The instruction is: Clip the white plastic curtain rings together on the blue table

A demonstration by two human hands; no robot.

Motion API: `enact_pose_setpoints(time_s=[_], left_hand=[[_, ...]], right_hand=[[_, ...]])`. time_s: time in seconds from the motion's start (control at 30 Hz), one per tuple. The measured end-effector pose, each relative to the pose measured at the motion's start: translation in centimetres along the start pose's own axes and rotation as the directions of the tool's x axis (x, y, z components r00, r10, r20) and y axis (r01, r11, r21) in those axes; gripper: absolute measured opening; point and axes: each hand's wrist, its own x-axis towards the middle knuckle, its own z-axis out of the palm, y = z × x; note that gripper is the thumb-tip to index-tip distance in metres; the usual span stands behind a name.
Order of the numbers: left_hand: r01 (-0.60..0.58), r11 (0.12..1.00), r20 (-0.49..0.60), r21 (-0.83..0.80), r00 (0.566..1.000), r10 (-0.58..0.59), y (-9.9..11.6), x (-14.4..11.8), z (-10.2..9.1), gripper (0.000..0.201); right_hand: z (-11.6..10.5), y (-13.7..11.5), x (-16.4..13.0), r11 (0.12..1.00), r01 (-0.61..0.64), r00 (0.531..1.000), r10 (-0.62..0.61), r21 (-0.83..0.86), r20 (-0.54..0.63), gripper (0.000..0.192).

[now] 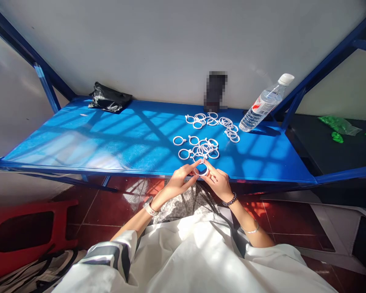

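Observation:
Both hands meet at the front edge of the blue table (pixel 110 138) and pinch one white plastic ring (pixel 201 169) between them. My left hand (pixel 179 179) grips the ring's left side with thumb and forefinger; my right hand (pixel 218 182) grips its right side. Just beyond the fingers lies a near pile of white rings (pixel 199 147). Farther back sits a second pile of white rings (pixel 213 123).
A clear water bottle (pixel 264 105) leans at the back right against the blue frame. A crumpled black bag (pixel 110 98) lies at the back left. A dark upright object (pixel 216 91) stands against the wall. A red stool (pixel 27 232) is on the floor at left.

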Motion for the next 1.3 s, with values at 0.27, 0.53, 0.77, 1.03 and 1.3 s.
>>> enact_pose_setpoints(time_s=[0.27,0.53,0.77,1.03,1.3], left_hand=[[-0.001,1.0,0.015,0.006,1.0,0.001,-0.01,0.01,-0.07,0.053],[0.006,1.0,0.014,-0.004,1.0,-0.006,0.16,0.06,-0.12,0.053],[0.005,1.0,0.018,0.008,1.0,-0.005,0.16,0.08,-0.15,0.053],[0.016,1.0,0.014,0.014,1.0,-0.016,0.17,0.07,-0.09,0.052],[0.017,1.0,0.011,0.009,1.0,-0.017,0.36,0.1,-0.14,0.053]], right_hand=[[-0.01,0.1,-0.03,1.0,0.022,1.0,-0.022,-0.008,0.004,0.046],[0.04,0.21,-0.07,1.0,0.008,1.0,-0.008,-0.003,0.013,0.047],[0.09,0.13,-0.1,1.0,0.008,1.0,-0.008,-0.014,0.014,0.048],[0.23,0.13,-0.12,0.999,0.02,1.0,-0.02,-0.033,0.012,0.05],[0.34,0.22,-0.09,0.999,0.041,0.999,-0.041,-0.018,-0.009,0.051]])
